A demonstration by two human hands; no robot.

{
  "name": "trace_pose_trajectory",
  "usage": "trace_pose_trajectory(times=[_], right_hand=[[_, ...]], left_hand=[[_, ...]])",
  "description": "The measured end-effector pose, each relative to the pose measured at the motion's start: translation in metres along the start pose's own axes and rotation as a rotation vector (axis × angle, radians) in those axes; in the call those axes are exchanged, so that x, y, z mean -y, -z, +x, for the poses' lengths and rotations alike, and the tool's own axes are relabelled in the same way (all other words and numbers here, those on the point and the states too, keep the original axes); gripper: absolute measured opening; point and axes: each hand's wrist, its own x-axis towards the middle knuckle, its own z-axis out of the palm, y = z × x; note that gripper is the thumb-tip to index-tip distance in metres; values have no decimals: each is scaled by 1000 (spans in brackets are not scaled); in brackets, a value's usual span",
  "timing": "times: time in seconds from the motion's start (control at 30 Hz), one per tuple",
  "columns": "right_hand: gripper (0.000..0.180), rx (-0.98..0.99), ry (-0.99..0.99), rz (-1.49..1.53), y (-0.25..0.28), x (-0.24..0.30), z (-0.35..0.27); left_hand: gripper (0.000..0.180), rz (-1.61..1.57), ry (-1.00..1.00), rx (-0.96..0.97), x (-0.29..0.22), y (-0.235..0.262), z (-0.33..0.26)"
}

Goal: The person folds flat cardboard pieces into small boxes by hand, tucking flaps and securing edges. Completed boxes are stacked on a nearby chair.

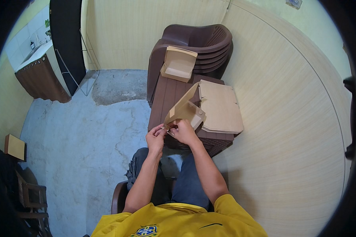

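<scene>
A seated person in a yellow shirt pinches the lower corner of a half-folded cardboard box (184,111) with both hands, the left hand (156,138) and right hand (182,131) each closed on its flap above the near edge of a brown plastic table (168,96). The thin card looks light and stiff yet easily creased, best gripped along its edges. Beside it lies a stack of flat box blanks (221,108); beyond, a finished box (178,64) rests on stacked brown chairs (209,39).
</scene>
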Motion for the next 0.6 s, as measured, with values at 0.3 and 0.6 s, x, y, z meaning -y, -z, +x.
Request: trace_pose_trajectory(times=[0.3,0.6], right_hand=[[22,-20,-51,15,-4,0,0],[22,16,-101,150,-3,4,-3]], left_hand=[[32,14,-8,-16,-4,-1,-1],[35,20,4,-75,-3,-2,1]])
